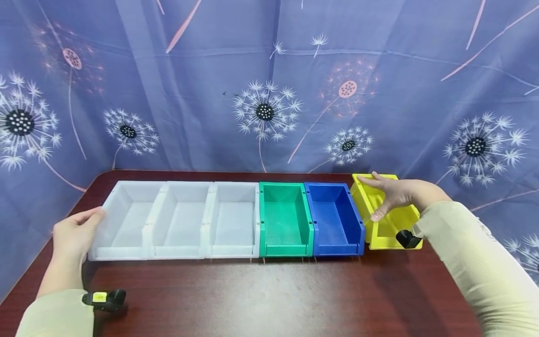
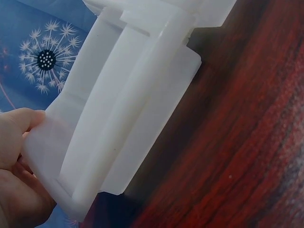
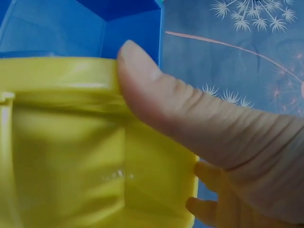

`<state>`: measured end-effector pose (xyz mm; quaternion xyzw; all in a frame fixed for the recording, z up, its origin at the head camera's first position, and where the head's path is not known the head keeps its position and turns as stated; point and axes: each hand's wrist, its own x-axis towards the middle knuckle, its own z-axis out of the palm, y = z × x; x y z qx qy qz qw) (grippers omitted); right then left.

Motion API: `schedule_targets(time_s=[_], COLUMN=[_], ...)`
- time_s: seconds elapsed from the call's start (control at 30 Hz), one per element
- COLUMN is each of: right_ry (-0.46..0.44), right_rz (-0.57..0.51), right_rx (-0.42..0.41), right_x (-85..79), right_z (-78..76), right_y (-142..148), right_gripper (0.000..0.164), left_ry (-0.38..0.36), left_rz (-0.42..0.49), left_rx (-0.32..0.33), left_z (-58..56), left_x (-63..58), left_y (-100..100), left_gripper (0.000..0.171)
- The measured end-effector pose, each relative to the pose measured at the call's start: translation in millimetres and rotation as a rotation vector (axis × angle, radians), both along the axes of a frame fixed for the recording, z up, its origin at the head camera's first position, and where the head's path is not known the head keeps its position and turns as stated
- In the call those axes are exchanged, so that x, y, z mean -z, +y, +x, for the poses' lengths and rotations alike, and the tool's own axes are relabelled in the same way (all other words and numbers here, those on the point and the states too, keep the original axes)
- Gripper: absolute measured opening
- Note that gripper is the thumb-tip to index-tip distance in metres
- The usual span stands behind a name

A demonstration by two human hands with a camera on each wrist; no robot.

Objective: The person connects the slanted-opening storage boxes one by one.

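My left hand point(image 1: 76, 231) pinches the left side wall of the leftmost white bin point(image 1: 120, 253). In the left wrist view the thumb of that hand point(image 2: 21, 161) lies on the wall of this white bin point(image 2: 111, 118), with fingers curled beneath. At the right end, my right hand point(image 1: 397, 193) grips a yellow bin point(image 1: 381, 242). Its thumb presses the rim of the yellow bin point(image 3: 57, 76) in the right wrist view, and fingertips show past the back wall. This yellow bin stands slightly askew beside the blue bin point(image 1: 337, 249), with a narrow gap near the top.
Between them stand two more white bins point(image 1: 177, 252) point(image 1: 231, 252) and a green bin point(image 1: 287, 250), side by side in a row. All rest on a dark red wooden table point(image 1: 252, 299). A blue dandelion-print curtain point(image 1: 193, 93) hangs behind the table.
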<state>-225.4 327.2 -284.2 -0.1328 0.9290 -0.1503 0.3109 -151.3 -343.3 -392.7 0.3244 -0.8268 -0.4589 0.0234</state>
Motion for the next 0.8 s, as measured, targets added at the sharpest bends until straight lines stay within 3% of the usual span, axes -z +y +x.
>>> schedule_targets(time_s=[0.27, 0.8], right_ry=[0.097, 0.059], right_rz=[-0.002, 0.097], right_rx=[-0.01, 0.028], right_x=[1.9, 18.9], right_z=[2.3, 2.3], right_y=[-4, -6], right_gripper=[0.124, 0.125], left_ry=[-0.005, -0.024], left_rz=[0.007, 0.011], left_rx=[0.011, 0.016], left_z=[0.4, -0.8], left_x=[-5.1, -1.1], left_y=[-3, 0], left_gripper=[0.068, 0.066])
